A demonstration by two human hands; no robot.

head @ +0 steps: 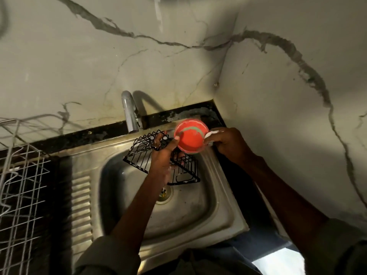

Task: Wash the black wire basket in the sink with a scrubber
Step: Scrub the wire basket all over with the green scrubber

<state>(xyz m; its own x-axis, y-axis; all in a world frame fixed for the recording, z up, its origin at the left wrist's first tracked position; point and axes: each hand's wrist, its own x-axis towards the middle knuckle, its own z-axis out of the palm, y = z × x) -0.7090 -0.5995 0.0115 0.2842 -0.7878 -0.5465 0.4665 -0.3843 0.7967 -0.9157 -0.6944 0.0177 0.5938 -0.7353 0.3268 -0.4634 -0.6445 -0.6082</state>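
The black wire basket (158, 155) is in the middle of the frame, held in the air above the basin of the steel sink (224, 211), tilted, with its far edge near the tap. The left hand (163, 157) grips it from the near side: the fingers are curled through and around the wires at the upper part, and the thumb points up toward a red round bowl (191, 138). Whether the thumb touches the bowl's rim or only comes close to it, I cannot tell.

The red bowl stands just right of the basket, on the back right corner of the sink rim, and its inside has green smears of soap. The right hand (228, 142) is beside the bowl on its right. Its fingers are bent around a small white piece, probably the scrubber (211, 134), which shows between the fingertips and the bowl's edge. The grip itself is partly hidden by the back of the hand.

Below the basket, the drain (164, 195) is visible at the bottom of the basin. The chrome tap (130, 112) rises behind the sink, upper left of the basket. At the left edge of the frame stands a light wire rack (21, 187). Behind everything is a marble wall (99, 56) with dark veins.
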